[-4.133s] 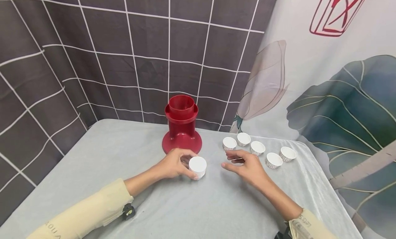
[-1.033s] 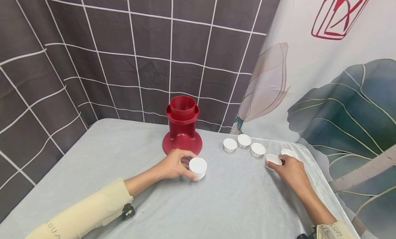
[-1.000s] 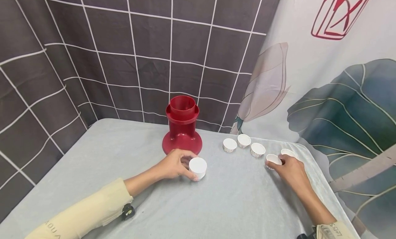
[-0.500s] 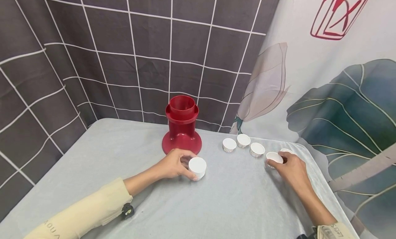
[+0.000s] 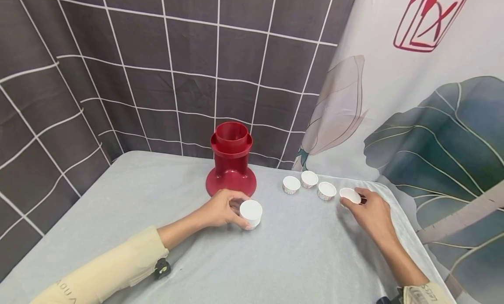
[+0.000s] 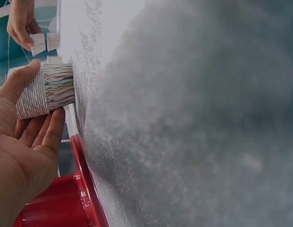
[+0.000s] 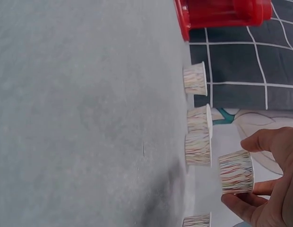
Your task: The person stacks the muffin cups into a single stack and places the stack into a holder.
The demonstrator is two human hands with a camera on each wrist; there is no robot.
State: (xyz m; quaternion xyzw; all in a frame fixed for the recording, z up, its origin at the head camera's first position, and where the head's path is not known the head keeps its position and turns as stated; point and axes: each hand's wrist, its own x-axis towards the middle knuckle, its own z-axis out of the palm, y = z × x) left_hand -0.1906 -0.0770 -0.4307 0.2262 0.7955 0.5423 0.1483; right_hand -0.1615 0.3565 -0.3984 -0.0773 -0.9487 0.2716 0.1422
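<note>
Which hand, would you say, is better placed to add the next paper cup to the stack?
The right hand, most likely: it pinches a paper cup clear of the table, while the left hand holds the stack.

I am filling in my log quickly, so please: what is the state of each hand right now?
Left hand: closed, holding the stack of nested cups.
Right hand: closed, holding one patterned cup, lifted off the table.

The right grip pinches a streaked cup apart from the grey cloth.
</note>
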